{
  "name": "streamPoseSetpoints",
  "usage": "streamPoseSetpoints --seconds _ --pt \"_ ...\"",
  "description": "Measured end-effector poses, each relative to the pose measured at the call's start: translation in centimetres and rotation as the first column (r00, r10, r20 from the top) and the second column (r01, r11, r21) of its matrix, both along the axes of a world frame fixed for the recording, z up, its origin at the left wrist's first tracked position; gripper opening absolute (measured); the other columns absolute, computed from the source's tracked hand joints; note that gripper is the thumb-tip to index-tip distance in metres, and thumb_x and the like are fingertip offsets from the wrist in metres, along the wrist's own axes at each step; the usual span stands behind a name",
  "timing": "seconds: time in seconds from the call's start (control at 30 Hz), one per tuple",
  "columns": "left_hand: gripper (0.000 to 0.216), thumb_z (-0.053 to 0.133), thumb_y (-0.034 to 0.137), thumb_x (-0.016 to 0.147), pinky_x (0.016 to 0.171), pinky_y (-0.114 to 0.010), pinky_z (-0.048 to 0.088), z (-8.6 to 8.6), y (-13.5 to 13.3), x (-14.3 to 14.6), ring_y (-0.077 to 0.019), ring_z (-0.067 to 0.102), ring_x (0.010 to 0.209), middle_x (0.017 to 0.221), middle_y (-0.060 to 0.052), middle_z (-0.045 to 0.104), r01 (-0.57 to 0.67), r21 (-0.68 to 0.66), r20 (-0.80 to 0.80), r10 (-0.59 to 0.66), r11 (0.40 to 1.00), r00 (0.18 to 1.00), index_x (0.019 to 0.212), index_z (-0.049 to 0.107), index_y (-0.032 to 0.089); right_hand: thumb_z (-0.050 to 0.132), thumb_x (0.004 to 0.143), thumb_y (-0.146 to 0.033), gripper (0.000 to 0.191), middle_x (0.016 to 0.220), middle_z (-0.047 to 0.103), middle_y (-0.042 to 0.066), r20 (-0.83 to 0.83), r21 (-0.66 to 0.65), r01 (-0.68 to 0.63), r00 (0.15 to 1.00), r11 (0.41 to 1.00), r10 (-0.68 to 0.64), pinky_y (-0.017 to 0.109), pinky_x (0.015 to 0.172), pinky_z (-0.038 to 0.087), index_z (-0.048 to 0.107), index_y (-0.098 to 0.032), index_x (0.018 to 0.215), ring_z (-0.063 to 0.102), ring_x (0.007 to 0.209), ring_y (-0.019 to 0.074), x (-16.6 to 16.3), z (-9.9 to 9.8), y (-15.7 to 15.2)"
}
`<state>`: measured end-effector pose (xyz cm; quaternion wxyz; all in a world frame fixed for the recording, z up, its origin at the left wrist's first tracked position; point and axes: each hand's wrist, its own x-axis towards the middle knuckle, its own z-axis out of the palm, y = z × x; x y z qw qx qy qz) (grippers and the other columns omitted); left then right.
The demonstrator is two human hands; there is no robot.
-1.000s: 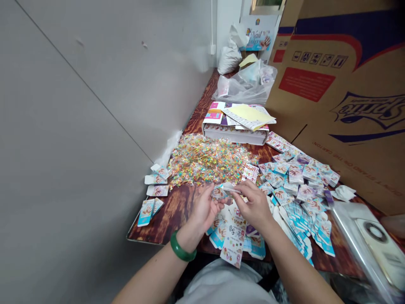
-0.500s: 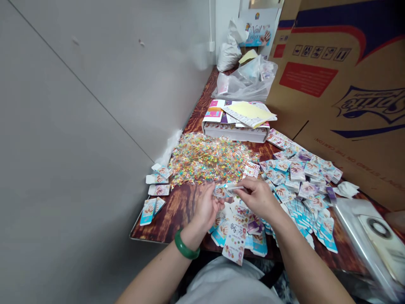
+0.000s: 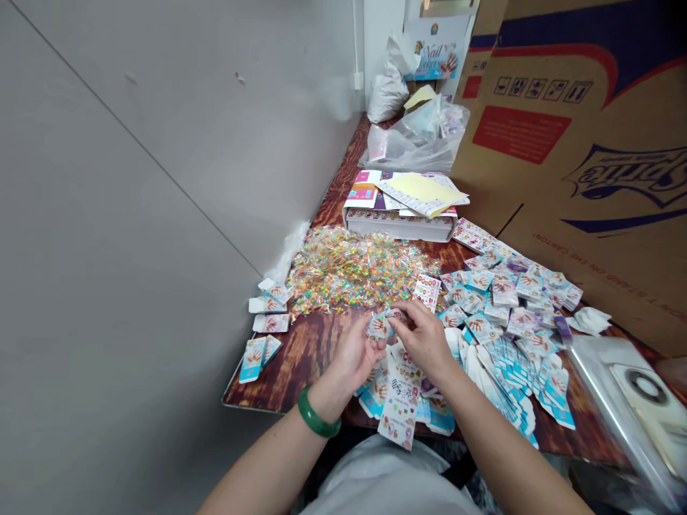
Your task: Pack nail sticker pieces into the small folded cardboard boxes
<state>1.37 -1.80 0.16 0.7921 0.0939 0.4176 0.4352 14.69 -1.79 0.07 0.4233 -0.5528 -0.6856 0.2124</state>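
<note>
My left hand, a green bangle at its wrist, is closed around a small blue-and-white card box printed with a hand picture. At the box's right end, my right hand pinches a small printed sticker sheet; how far it is inside the box is hidden by the fingers. A long strip of nail stickers lies below my hands on several flat blue cards. Beyond my right hand lies another sticker sheet.
Clear packets of coloured bits form a heap ahead. Many small boxes and fanned flat cartons spread to the right, beside a large cardboard carton. A few boxes stand by the grey wall. A plastic-wrapped device sits far right.
The small box has turned to show more of its printed face. My right hand has shifted slightly left and in against its end, and less of the sheet shows.
</note>
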Motion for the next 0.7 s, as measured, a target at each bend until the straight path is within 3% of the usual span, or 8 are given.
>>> streamPoseSetpoints --seconds 0.2,0.4,0.6,0.7 --pt "0.011 0.052 0.023 0.080 0.040 -0.018 0.038 -0.2 0.4 0.0 -0.0088 0.053 0.044 0.070 -0.001 0.060 -0.047 0.016 -0.024 0.048 0.999 0.999 0.090 0.052 0.016 0.050 0.082 -0.019 0.028 0.094 0.063 0.007 -0.098 -0.080 -0.099 0.991 0.992 0.091 0.033 0.078 0.047 0.065 -0.023 0.105 0.060 0.088 0.0193 0.1 0.1 -0.1" --pt "0.010 0.052 0.024 0.078 0.039 -0.017 0.034 0.3 0.2 0.4 -0.0066 0.048 0.040 0.063 0.002 0.058 -0.074 0.068 -0.075 0.079 0.995 0.994 0.084 0.049 0.017 0.058 0.073 -0.022 0.023 0.068 0.062 -0.001 -0.412 -0.350 -0.136 0.911 0.927 -0.022 0.027 0.054 0.048 0.058 -0.021 0.096 0.059 0.056 0.0141 -0.3 -0.1 -0.1" --pt "0.012 0.052 0.025 0.076 0.040 -0.018 0.031 0.9 0.5 0.2 -0.0062 0.045 0.038 0.063 0.003 0.057 -0.092 0.106 -0.042 0.097 0.990 0.994 0.083 0.045 0.018 0.060 0.074 -0.029 0.030 0.075 0.067 0.002 -0.522 -0.322 -0.143 0.851 0.936 -0.050 0.023 0.046 0.043 0.054 -0.021 0.102 0.058 0.054 0.0133 -0.9 0.5 -0.4" --pt "0.014 0.053 0.026 0.075 0.041 -0.019 0.033 0.7 0.6 0.2 -0.0076 0.047 0.040 0.065 0.002 0.059 -0.082 0.122 -0.041 0.088 0.989 0.995 0.083 0.045 0.018 0.064 0.071 -0.033 0.026 0.070 0.066 0.000 -0.548 -0.321 -0.102 0.831 0.942 -0.096 0.024 0.046 0.042 0.054 -0.022 0.093 0.057 0.050 0.0131 -0.9 1.1 -0.3"
